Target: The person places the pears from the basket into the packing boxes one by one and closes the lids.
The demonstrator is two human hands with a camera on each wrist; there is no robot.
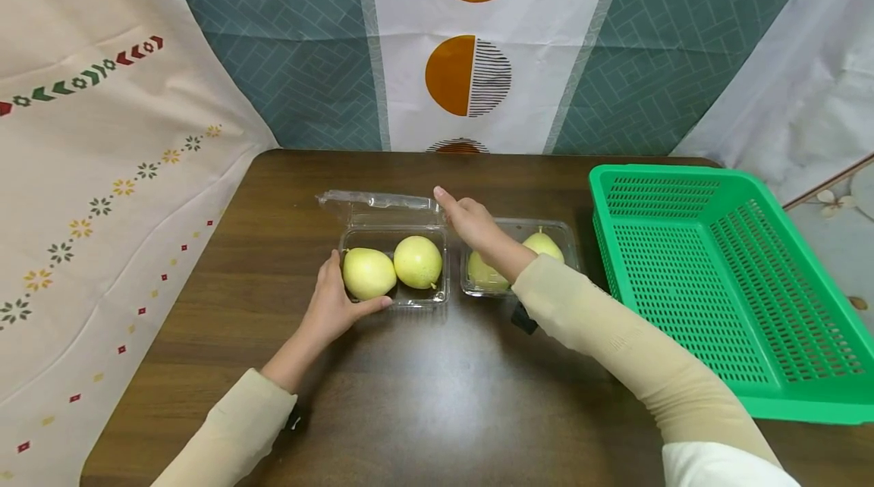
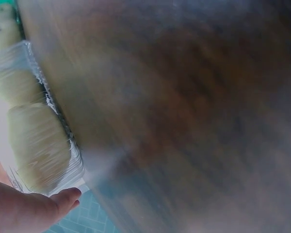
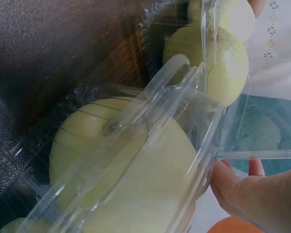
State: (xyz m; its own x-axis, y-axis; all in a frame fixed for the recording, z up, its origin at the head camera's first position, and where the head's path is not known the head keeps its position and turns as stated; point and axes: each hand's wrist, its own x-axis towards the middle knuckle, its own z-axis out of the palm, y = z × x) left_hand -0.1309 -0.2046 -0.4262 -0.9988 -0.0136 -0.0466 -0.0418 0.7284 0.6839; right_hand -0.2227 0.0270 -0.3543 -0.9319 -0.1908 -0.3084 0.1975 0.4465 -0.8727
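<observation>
In the head view, a clear plastic clamshell box (image 1: 413, 303) stands with its lid (image 1: 392, 214) raised at the back. Two yellow-green pears (image 1: 369, 273) lie in it. My left hand (image 1: 332, 303) holds the box's front left corner, fingers along the side and thumb across the front. At the lid's right edge is my right hand (image 1: 476, 227), one finger extended up and left. The right wrist view shows the right hand's fingertips (image 3: 254, 165) right at the lid's rim; the other fingers are partly hidden.
Just right stands a second clear box (image 1: 570, 240) with pears (image 1: 544, 244) inside, partly covered by my right forearm. A green perforated basket (image 1: 703, 305) sits at the table's right. Patterned cloth (image 1: 293, 39) hangs behind the brown table (image 1: 437, 396).
</observation>
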